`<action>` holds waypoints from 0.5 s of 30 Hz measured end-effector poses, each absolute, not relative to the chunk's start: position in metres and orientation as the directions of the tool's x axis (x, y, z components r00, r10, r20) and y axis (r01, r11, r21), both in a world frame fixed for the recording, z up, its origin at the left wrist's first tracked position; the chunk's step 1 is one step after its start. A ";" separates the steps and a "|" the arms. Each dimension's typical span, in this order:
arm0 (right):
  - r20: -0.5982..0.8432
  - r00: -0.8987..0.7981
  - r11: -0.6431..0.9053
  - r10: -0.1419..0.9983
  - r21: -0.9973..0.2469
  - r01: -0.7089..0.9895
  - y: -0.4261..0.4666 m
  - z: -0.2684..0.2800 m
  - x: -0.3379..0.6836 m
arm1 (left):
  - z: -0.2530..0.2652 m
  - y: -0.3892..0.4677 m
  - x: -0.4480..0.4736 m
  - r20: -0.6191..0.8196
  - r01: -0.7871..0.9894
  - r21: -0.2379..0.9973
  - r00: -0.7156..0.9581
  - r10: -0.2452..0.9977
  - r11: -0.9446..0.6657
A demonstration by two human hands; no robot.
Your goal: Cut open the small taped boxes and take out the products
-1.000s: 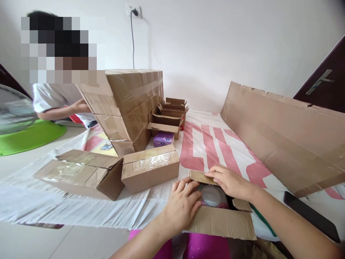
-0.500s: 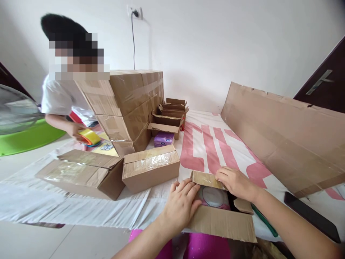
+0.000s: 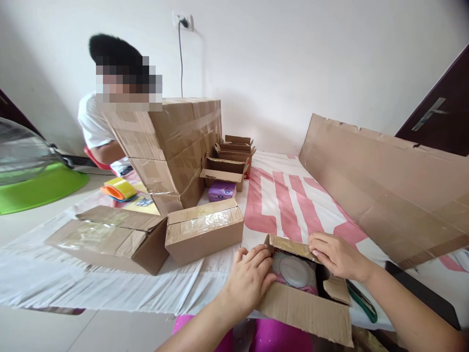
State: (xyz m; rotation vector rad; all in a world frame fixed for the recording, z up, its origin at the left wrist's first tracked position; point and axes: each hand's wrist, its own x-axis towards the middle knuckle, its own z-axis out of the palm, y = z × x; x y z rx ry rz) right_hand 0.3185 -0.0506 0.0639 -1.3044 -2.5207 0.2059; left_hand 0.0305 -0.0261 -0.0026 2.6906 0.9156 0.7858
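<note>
An open cardboard box (image 3: 304,310) sits at the table's front edge, its near flap folded out toward me. Inside lies a pink patterned pack with a round whitish lid (image 3: 294,272); a dark gap shows at its right. My left hand (image 3: 252,276) grips the box's left end, fingers over the edge and thumb on the near side. With fingers closed, my right hand (image 3: 339,255) pinches the far flap (image 3: 291,246) near its right end. A small end flap (image 3: 337,289) stands bent at the right. Beside the box is a green-handled tool (image 3: 362,300), partly hidden by my right forearm.
Two taped boxes, one at left (image 3: 110,239) and one nearer (image 3: 205,232), stand left of my hands. Behind them are stacked cartons (image 3: 176,132), open boxes (image 3: 227,166) and a purple pack (image 3: 222,191). A cardboard sheet (image 3: 381,190) and a phone (image 3: 421,293) lie right. Another person (image 3: 97,122) sits left.
My right hand has shifted slightly right along the far flap, and the box has turned and moved a little right. The other person has leaned right, their hand leaving the yellow roll-like item.
</note>
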 end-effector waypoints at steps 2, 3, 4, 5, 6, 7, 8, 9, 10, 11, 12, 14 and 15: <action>0.262 -0.522 0.582 0.811 -0.285 0.761 -0.053 0.063 0.328 | -0.002 -0.025 0.031 0.395 0.512 0.355 0.676 0.622 -0.782; 0.313 -0.494 0.579 0.811 -0.306 0.756 -0.055 0.062 0.334 | -0.002 -0.024 0.032 0.384 0.511 0.361 0.680 0.624 -0.780; 0.369 -0.452 0.570 0.812 -0.332 0.752 -0.056 0.059 0.340 | -0.001 -0.024 0.033 0.377 0.509 0.366 0.684 0.624 -0.779; 0.424 -0.398 0.555 0.814 -0.363 0.748 -0.058 0.056 0.346 | -0.001 -0.024 0.034 0.376 0.505 0.367 0.687 0.622 -0.781; 0.475 -0.332 0.536 0.815 -0.400 0.743 -0.060 0.051 0.351 | -0.002 -0.024 0.035 0.379 0.501 0.366 0.689 0.617 -0.784; 0.517 -0.258 0.514 0.816 -0.444 0.734 -0.061 0.045 0.355 | -0.002 -0.024 0.037 0.387 0.496 0.362 0.690 0.612 -0.789; 0.550 -0.178 0.490 0.816 -0.495 0.718 -0.062 0.038 0.358 | -0.002 -0.025 0.038 0.396 0.492 0.356 0.690 0.605 -0.794; 0.571 -0.094 0.465 0.816 -0.551 0.692 -0.062 0.031 0.360 | -0.003 -0.025 0.039 0.404 0.488 0.349 0.692 0.598 -0.800; 0.583 -0.006 0.443 0.812 -0.610 0.657 -0.062 0.024 0.360 | -0.004 -0.025 0.040 0.412 0.483 0.341 0.694 0.590 -0.806; 0.583 0.080 0.422 0.809 -0.669 0.612 -0.062 0.018 0.359 | -0.004 -0.025 0.041 0.414 0.480 0.335 0.698 0.584 -0.811; 0.572 0.156 0.403 0.805 -0.721 0.563 -0.061 0.013 0.358 | -0.005 -0.025 0.042 0.412 0.478 0.333 0.702 0.582 -0.813; 0.531 0.272 0.373 0.803 -0.803 0.465 -0.059 0.005 0.355 | -0.006 -0.025 0.043 0.398 0.479 0.336 0.708 0.583 -0.811; 0.507 0.307 0.362 0.805 -0.831 0.422 -0.058 0.003 0.353 | -0.006 -0.025 0.043 0.391 0.481 0.339 0.710 0.586 -0.809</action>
